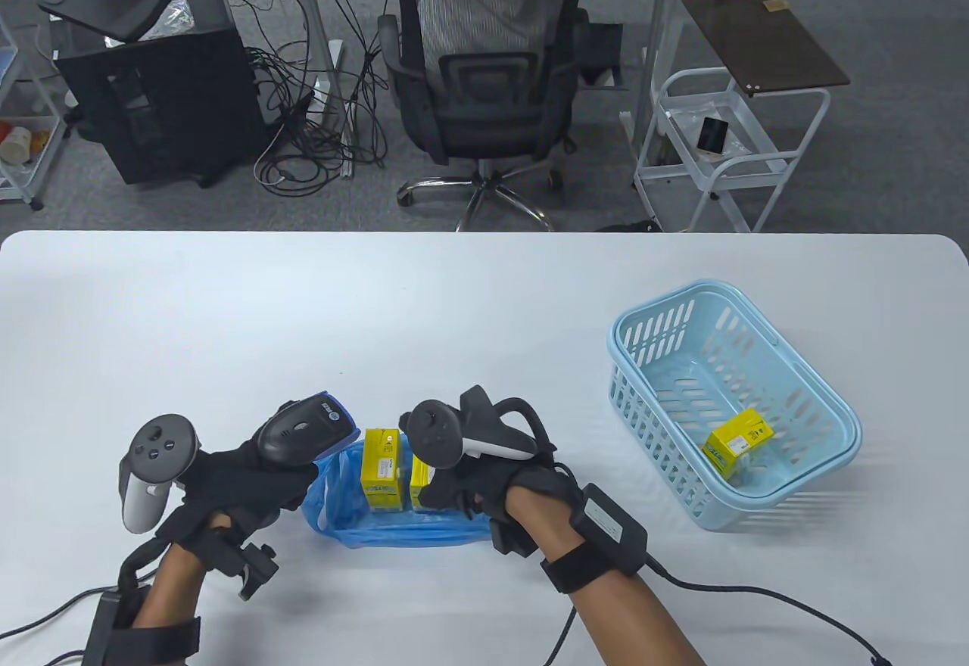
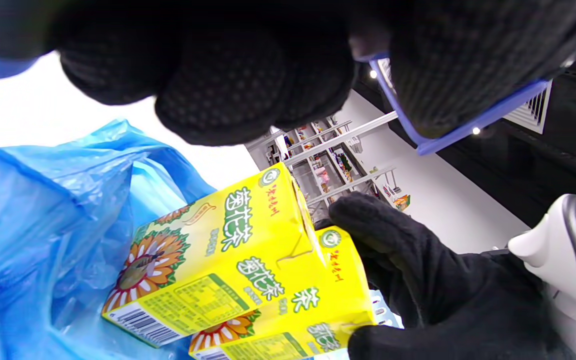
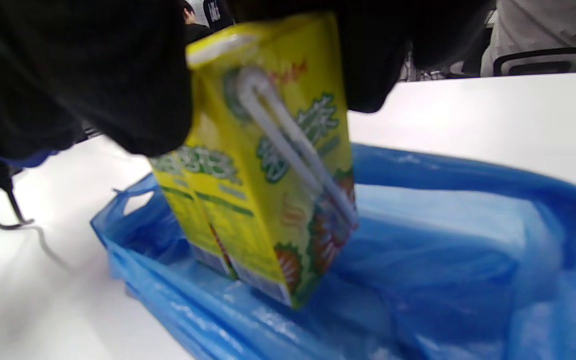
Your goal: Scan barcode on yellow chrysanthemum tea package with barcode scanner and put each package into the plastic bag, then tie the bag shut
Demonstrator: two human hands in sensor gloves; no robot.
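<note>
The blue plastic bag (image 1: 394, 530) lies open on the table between my hands. A yellow chrysanthemum tea package (image 1: 382, 469) stands inside it. Right beside it is a second package (image 1: 421, 484), and my right hand (image 1: 443, 493) grips this one from above, low in the bag. The right wrist view shows this held package (image 3: 278, 190) with its straw, its bottom corner down in the bag (image 3: 468, 250). My left hand (image 1: 276, 478) holds the barcode scanner (image 1: 303, 430) just left of the bag, head toward the packages (image 2: 208, 250). A third package (image 1: 738, 443) lies in the light blue basket (image 1: 840, 424).
The basket stands at the right of the white table (image 1: 303, 303). Glove cables trail off the near edge by each wrist. Beyond the table's far edge are an office chair (image 1: 484, 76) and a white trolley (image 1: 727, 144).
</note>
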